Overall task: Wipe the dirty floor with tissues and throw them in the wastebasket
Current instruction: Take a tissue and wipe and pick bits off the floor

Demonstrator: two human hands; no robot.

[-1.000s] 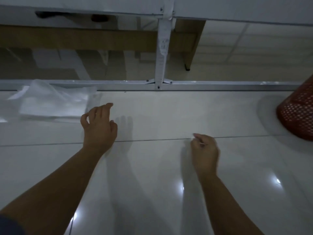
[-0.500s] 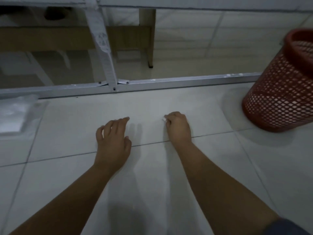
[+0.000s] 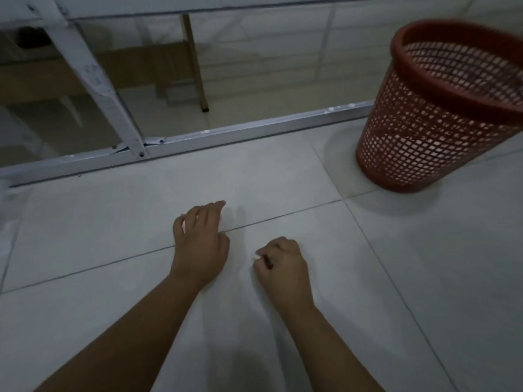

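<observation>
the red mesh wastebasket [image 3: 441, 108] stands upright on the pale tiled floor [image 3: 424, 278], mouth upward, well to the right. the right hand [image 3: 283, 267] has its fingers curled tight on a small white tissue [image 3: 258, 256] near the floor. the left hand [image 3: 201, 244] hangs just beside it, fingers loose and holding nothing, before a metal frame rail [image 3: 226, 134].

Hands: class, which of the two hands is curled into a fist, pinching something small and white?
The right hand, nearer the red wastebasket. Its fingers curl round a white scrap; the left hand lies loosely open.
</observation>
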